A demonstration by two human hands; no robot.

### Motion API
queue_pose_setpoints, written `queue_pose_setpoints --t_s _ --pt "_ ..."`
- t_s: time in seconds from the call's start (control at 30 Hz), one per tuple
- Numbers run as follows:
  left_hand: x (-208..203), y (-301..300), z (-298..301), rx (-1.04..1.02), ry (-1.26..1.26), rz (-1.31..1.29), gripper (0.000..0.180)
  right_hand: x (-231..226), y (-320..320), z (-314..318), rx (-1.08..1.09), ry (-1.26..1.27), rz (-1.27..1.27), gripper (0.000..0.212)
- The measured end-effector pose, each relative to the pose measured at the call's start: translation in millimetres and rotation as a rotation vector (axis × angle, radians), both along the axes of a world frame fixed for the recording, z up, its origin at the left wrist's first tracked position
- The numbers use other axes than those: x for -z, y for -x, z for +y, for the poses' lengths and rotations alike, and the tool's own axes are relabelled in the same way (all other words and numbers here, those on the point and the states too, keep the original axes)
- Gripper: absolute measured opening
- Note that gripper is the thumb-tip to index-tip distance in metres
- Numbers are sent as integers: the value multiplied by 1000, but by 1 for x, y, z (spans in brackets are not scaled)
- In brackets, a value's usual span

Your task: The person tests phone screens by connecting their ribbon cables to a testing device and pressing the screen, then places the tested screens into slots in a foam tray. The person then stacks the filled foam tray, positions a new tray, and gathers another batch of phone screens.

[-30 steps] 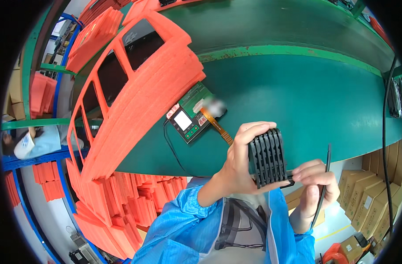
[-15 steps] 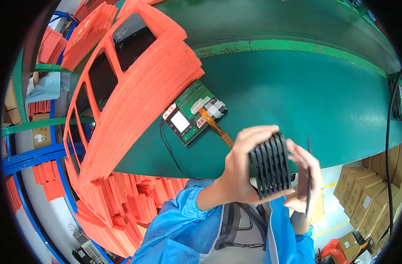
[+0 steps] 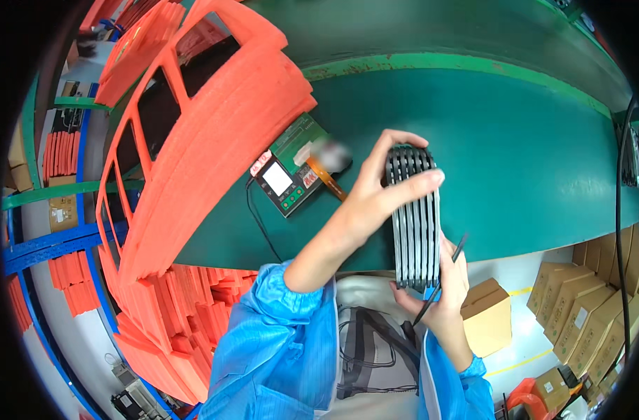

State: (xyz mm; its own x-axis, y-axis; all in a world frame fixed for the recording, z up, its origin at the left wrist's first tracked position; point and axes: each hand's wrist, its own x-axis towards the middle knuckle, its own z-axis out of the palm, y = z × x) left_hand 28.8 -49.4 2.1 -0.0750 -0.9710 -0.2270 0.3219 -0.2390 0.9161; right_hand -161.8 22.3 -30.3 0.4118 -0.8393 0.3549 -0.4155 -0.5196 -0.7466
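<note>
A stack of several thin flat panels (image 3: pixel 414 234), dark-edged with pale silvery sides, stands on edge above the bench's front edge. My left hand (image 3: pixel 379 192) is closed around its upper end, thumb across the near side and fingers over the top. Beside the stack's lower end, my right hand (image 3: pixel 451 276) grips a single thin dark panel (image 3: pixel 442 276), seen nearly edge-on. Its fingers are close to the stack; whether they touch it I cannot tell. Left of my left hand lies a green test board (image 3: pixel 291 164) with a small lit screen and an orange ribbon cable (image 3: pixel 326 178).
Red foam trays (image 3: pixel 221 133) with dark panels in their slots are piled on the left of the green bench (image 3: pixel 529 168). More red foam pieces (image 3: pixel 193 315) stand below. Cardboard boxes (image 3: pixel 585 308) sit at the right. A black cable (image 3: pixel 252 217) runs from the test board.
The stack has moved up and forward over the bench edge, turning to show its pale long sides. My right hand has come inward under it, its single panel now tilted.
</note>
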Motion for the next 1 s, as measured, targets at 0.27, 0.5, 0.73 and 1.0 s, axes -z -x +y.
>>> queue_pose_setpoints --t_s 0.27,0.5,0.73,1.0 --pt "17 -7 -15 -51 113 -287 31 -2 -1 -4 42 17 43 85" --pt "26 -9 -17 -67 129 -256 39 -2 -2 -3 43 -60 21 91" --pt "34 -9 -17 -87 111 -214 77 -2 2 -14 -13 -86 21 96" --pt "29 -9 -16 -62 57 -129 81 3 7 -15 -88 -120 30 100"
